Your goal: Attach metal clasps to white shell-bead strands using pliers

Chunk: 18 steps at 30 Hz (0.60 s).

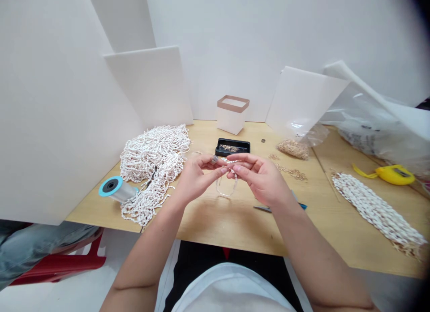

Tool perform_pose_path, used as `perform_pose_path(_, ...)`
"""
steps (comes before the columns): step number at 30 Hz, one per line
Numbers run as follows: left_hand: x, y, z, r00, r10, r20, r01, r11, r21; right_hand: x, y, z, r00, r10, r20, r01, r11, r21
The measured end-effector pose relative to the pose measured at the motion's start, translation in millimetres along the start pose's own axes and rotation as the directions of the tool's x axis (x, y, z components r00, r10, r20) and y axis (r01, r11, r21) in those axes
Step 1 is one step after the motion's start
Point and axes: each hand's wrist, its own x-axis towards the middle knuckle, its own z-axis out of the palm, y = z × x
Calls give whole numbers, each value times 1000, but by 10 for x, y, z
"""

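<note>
Between my two hands hangs a strand of small white beads point(224, 195), its loop drooping below the fingers over the table. My left hand point(201, 174) pinches one part of it between thumb and fingers, with a silvery ring or coil around a finger. My right hand point(253, 172) pinches the strand close by, fingertips almost meeting the left ones. What lies exactly at the fingertips is too small to make out. Just behind the hands sits a black tray point(233, 147) holding tiny gold-coloured pieces. Scissors point(264, 209) lie partly hidden beneath my right forearm.
A heap of white bead strands point(154, 151) and a spool of clear thread point(117, 189) lie left. A white box point(231, 115) stands behind. At right are gold chains point(292, 172), a bag of gold pieces point(293, 148), bundled bead strands point(376, 209) and a yellow tape measure point(394, 174).
</note>
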Motion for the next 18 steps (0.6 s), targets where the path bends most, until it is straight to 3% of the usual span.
perform_pose_path(5, 39, -1, -32, 998, -59, -30, 58, 997, -48, 0, 23, -2, 999, 35, 6, -36, 997, 68)
perform_pose_path(10, 113, 72, -64, 990, -128, 54, 133, 985, -112, -1, 79, 24, 999, 46, 24, -49, 991, 121)
perform_pose_path(18, 279, 104, -129, 991, -98, 94, 102, 994, -35, 21, 322, 46, 1000, 5, 26, -7, 994, 107)
